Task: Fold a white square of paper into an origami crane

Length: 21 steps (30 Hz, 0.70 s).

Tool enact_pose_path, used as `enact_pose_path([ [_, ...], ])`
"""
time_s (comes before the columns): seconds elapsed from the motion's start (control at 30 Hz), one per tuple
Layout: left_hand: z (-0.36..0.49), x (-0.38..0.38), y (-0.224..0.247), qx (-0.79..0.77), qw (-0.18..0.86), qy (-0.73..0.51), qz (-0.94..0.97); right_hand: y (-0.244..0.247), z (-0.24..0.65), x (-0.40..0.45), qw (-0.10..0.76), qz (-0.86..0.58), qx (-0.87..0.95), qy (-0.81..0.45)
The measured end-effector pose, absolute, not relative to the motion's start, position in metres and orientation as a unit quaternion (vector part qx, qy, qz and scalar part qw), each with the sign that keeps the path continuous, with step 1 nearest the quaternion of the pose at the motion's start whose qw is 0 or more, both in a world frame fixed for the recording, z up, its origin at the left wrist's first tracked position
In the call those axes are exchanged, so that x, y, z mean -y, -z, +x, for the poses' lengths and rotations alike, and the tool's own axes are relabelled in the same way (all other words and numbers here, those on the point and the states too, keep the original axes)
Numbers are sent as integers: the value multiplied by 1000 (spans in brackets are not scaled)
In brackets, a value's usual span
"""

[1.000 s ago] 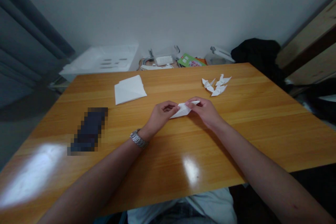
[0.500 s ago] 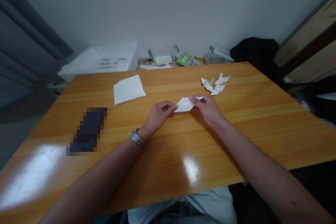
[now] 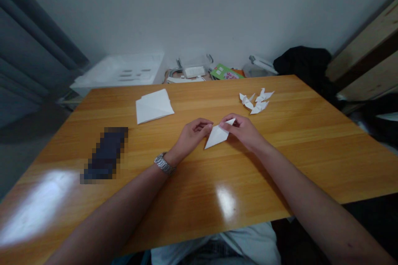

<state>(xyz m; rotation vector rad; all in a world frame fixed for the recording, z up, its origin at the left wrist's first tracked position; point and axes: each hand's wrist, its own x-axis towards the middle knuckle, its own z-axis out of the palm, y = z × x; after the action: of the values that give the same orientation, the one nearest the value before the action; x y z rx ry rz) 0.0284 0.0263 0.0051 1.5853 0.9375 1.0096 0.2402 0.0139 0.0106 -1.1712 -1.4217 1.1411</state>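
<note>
My right hand (image 3: 241,127) pinches a small folded white paper (image 3: 217,136) between thumb and fingers, above the middle of the wooden table. The paper has a long kite-like shape, with one point aimed down and left and the other rising past my right thumb. My left hand (image 3: 195,132), with a metal watch (image 3: 164,163) on its wrist, is at the paper's upper left edge. Its fingers are curled loosely and a gap shows between thumb and forefinger. Whether the thumb tip touches the paper is hard to see. Farther back on the right lie several folded white paper birds (image 3: 256,101).
White paper sheets (image 3: 154,106) lie stacked at the back left of the table (image 3: 192,198). A dark, pixelated flat object (image 3: 105,153) is on the left. Behind the far edge are a white tray-like piece (image 3: 124,68), a green booklet (image 3: 224,72) and a black cloth-like heap (image 3: 301,60).
The folded paper has turned in my right hand, its left point swinging down toward me. My left thumb and fingers have come off that end. The view has shifted slightly.
</note>
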Motion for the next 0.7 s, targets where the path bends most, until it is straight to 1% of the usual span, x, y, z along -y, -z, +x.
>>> enact_pose_path([
  [0.07, 29, -25, -5, -371, 514, -407, 658, -14, 238, -11, 444, -479, 611, -448],
  [0.13, 29, -25, -4, -362, 523, -391, 665, -17, 236, -9, 442, -482, 614, -441],
  [0.23, 30, -26, -2, -364, 528, -390, 661, -18, 233, -9, 465, -483, 585, -456],
  [0.4, 33, -28, 4, -374, 546, -446, 602, -13, 230, -12, 499, -448, 528, -521],
  [0.5, 34, -27, 5, -367, 560, -447, 593, -10, 230, -13, 500, -450, 546, -499],
  [0.6, 34, -26, 2, -366, 555, -446, 598, -9, 231, -12, 477, -456, 585, -472],
  [0.7, 33, -25, -2, -363, 551, -451, 601, -8, 231, -11, 437, -443, 620, -479],
])
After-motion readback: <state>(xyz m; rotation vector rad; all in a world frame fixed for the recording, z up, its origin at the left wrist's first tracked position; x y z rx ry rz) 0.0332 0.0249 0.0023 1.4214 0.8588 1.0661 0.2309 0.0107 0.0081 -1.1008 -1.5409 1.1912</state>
